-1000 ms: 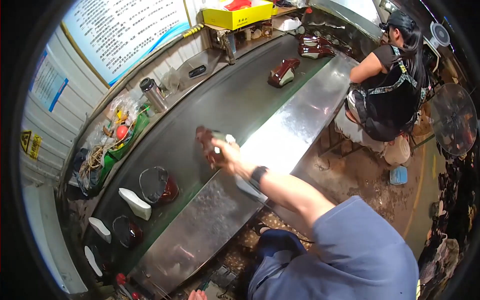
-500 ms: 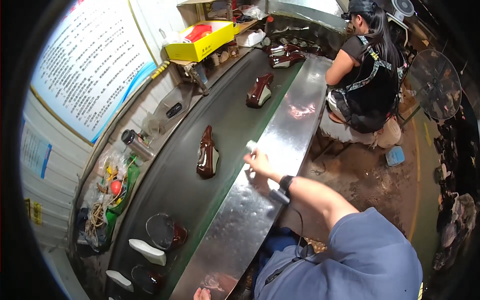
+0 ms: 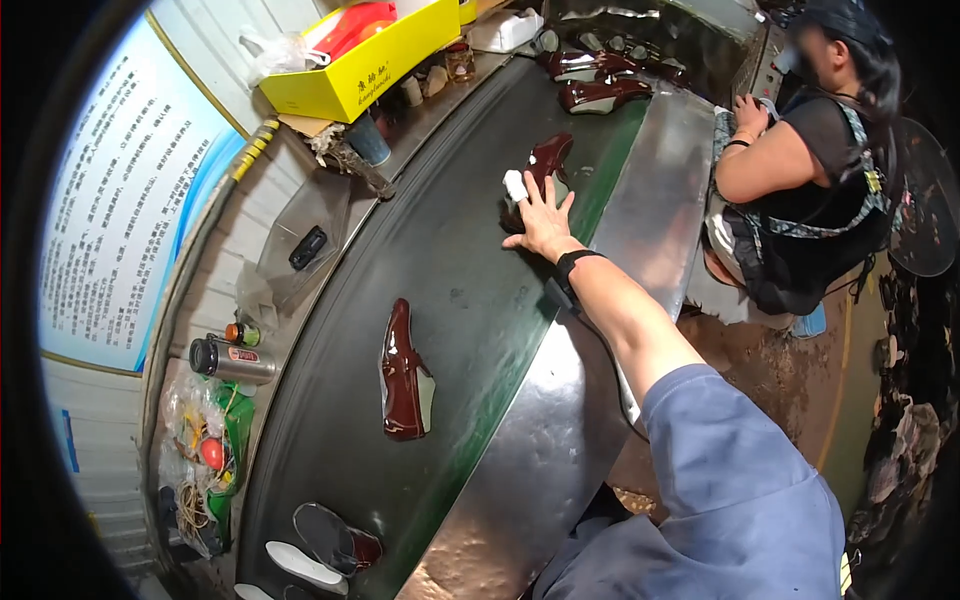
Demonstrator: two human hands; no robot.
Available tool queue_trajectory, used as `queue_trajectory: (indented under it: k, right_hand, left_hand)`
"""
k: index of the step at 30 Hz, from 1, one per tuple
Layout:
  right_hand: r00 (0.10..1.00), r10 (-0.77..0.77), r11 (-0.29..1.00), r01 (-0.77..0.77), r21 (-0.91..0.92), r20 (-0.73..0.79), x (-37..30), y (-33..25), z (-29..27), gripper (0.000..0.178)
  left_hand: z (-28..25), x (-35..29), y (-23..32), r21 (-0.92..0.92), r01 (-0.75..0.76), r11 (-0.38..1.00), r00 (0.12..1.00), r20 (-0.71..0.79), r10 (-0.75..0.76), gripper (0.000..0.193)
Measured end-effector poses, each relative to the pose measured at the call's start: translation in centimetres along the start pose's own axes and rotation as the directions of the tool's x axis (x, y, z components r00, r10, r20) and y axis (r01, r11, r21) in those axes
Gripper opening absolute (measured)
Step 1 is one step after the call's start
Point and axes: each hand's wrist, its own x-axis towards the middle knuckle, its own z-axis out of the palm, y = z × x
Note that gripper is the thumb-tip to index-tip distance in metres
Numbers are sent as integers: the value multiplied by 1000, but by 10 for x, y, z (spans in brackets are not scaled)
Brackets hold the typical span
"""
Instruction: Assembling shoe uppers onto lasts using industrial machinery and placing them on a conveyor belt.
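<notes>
My right hand [image 3: 543, 226] reaches out over the dark belt with its fingers spread, and a white wrap or pad [image 3: 515, 186] covers a fingertip. Just beyond and partly under the fingers lies a glossy dark red shoe [image 3: 552, 157]; whether I touch it, I cannot tell. A second dark red shoe [image 3: 402, 388] with a pale sole rests on its side on the belt, nearer to me. My left hand is out of view.
A metal ledge [image 3: 500, 480] runs along the belt [image 3: 330, 420]. Several more shoes [image 3: 603, 95] lie at the far end, where a person [image 3: 800, 190] sits at the right. Loose white soles [image 3: 300, 566] lie near the front. A yellow box [image 3: 365, 75] and a steel flask [image 3: 232, 360] stand left.
My right hand has moved from over the metal ledge out to the far shoe, its fingers spreading. My left hand has left the view. The whole view has shifted.
</notes>
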Motion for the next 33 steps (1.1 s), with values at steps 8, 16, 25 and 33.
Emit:
queue_trajectory:
  k: [8, 16, 25, 33]
  right_hand:
    - [992, -71, 997, 71, -10, -105, 23, 10, 5, 86]
    - [897, 355, 607, -7, 795, -263, -8, 76, -97, 60]
    - [869, -471, -308, 0, 951, -153, -158, 26, -187, 86]
    - [628, -752, -439, -255, 861, -198, -263, -72, -188, 84]
  left_hand:
    - [-1, 14, 5, -53, -44, 998, 998, 42, 46, 50]
    - [63, 48, 76, 63, -405, 912, 903, 180, 389, 41]
    - [209, -27, 315, -351, -717, 602, 446, 432, 784, 63]
    - [190, -56, 281, -478, -466, 745, 124, 798, 590, 72]
